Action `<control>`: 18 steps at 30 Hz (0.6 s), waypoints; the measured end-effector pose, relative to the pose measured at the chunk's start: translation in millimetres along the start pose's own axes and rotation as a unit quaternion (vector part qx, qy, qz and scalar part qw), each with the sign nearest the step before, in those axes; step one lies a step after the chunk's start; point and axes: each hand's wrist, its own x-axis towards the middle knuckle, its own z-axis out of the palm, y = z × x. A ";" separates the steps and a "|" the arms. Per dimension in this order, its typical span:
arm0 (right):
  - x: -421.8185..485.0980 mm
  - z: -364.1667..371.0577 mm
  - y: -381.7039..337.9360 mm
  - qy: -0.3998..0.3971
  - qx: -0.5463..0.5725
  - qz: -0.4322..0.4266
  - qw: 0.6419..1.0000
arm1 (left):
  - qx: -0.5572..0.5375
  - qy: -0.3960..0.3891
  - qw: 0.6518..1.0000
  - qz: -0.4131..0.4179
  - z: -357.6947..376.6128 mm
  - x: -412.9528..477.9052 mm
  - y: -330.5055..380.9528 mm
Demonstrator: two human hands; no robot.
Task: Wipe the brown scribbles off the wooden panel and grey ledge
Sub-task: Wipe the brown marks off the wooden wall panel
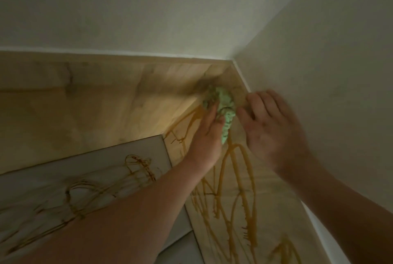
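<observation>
My left hand (207, 134) holds a crumpled green cloth (221, 106) against the wooden panel (106, 102), up in the corner where the panel meets the white wall. My right hand (270, 127) is just right of the cloth, palm facing me, fingers loosely spread and blurred, holding nothing. Brown scribbles (236, 191) run down the wooden panel below the cloth. More brown scribbles (89, 191) cover the grey ledge (53, 178) at lower left, partly hidden by my left forearm.
White walls (319, 40) meet in a corner above the panel. A white trim strip (242, 79) borders the panel on the right. The light is dim.
</observation>
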 end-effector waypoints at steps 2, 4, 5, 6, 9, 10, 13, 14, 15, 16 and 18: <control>2.0 2.1 -1.0 0.006 0.000 0.002 1.000 | 0.028 -0.010 0.999 0.035 12.5 17.7 -13.7; 4.7 6.1 -2.6 0.012 -0.010 0.008 1.000 | 0.063 0.028 0.998 -0.004 10.6 34.7 -32.5; 5.2 7.6 -4.0 0.016 -0.017 0.011 1.000 | 0.081 0.051 0.994 -0.059 5.0 42.1 -42.1; 4.0 10.0 -4.3 0.020 -0.021 0.013 0.999 | 0.089 0.066 0.986 -0.125 -1.4 49.9 -51.8; 3.4 13.4 -3.4 0.019 -0.023 0.018 0.999 | 0.097 0.047 0.968 -0.225 -21.7 66.2 -71.2; 3.7 13.2 -2.8 0.016 -0.025 0.018 0.999 | 0.104 0.039 0.972 -0.208 -23.5 65.5 -71.1; 3.5 9.2 -2.4 0.029 -0.023 0.026 0.999 | 0.079 0.049 0.989 -0.114 -10.8 44.7 -63.2; 2.7 8.0 -2.8 0.035 -0.021 0.027 0.999 | 0.066 0.040 0.995 -0.062 -4.5 35.7 -60.1; 2.4 7.1 -2.8 0.039 -0.023 0.029 0.999 | 0.056 0.026 0.998 -0.013 0.8 27.6 -58.9; 3.0 6.5 -2.8 0.041 -0.026 0.030 0.998 | 0.051 0.024 0.998 0.018 3.0 26.0 -63.1; 5.5 8.0 -4.3 0.040 -0.029 0.034 0.998 | 0.051 0.053 0.997 0.025 -0.8 38.8 -78.2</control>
